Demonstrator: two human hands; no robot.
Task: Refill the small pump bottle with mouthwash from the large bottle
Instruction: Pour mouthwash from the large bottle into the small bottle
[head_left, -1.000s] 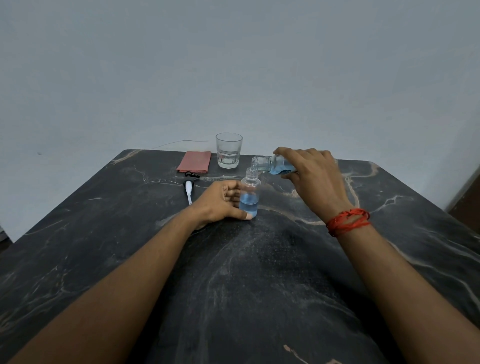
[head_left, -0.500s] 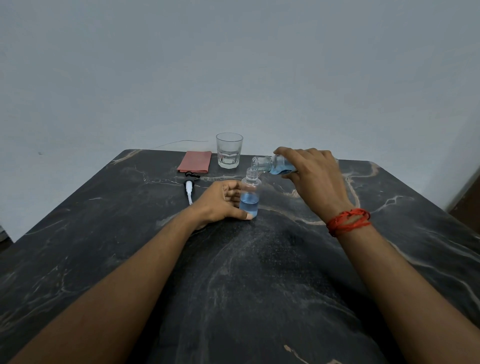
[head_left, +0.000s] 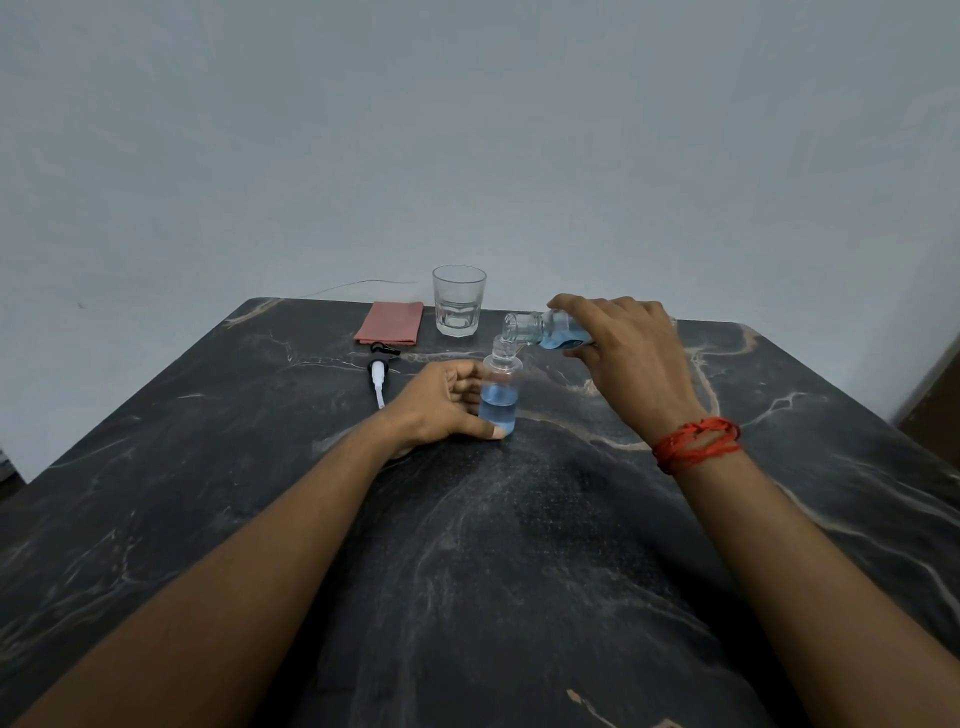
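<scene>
The small clear bottle stands upright on the dark marble table, uncapped and roughly half full of blue liquid. My left hand wraps its lower part from the left. My right hand holds the large bottle tipped nearly horizontal, its open mouth over the small bottle's neck. Blue mouthwash lies in the large bottle's body. The pump head, black with a white tube, lies on the table left of my left hand.
An empty drinking glass stands at the table's far edge, with a folded pink cloth to its left. A thin wire runs along the wall behind them. A red thread band circles my right wrist.
</scene>
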